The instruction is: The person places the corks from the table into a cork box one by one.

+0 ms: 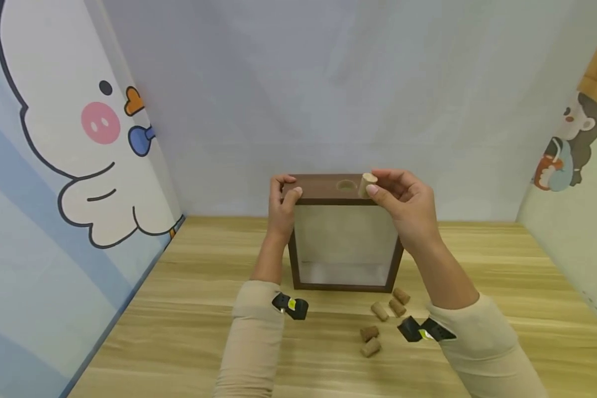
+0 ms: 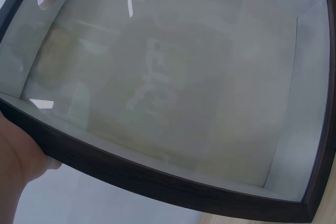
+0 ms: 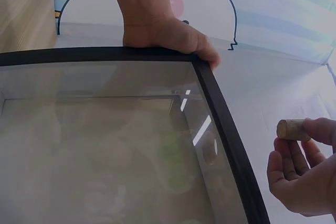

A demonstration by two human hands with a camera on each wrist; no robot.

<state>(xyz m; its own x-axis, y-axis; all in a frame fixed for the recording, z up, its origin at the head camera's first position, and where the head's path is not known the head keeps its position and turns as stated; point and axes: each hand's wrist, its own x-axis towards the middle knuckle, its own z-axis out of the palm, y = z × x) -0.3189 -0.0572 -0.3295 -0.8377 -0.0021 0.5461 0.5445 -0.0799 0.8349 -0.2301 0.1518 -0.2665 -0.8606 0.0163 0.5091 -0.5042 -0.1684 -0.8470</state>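
Observation:
A dark brown shadow box frame point(image 1: 318, 189) with a glass front stands upright on the table. A round hole point(image 1: 347, 186) opens in its top side, right of the middle. My left hand point(image 1: 281, 213) grips the top left corner, thumb at the front edge and fingers over the top. Between thumb and fingers my right hand point(image 1: 412, 209) pinches a light cork point(image 1: 366, 186), just right of the hole. The right wrist view shows that cork point(image 3: 291, 129) apart from the frame. Behind the glass point(image 2: 173, 93) only a pale backing shows.
Several loose corks lie on the wooden table point(image 1: 189, 315) in front of the frame's right half, among them a pale cork point(image 1: 380, 311) and a darker cork point(image 1: 369, 333). A grey-white wall point(image 1: 328, 99) rises behind, with cartoon-printed panels point(image 1: 55, 166) at the sides.

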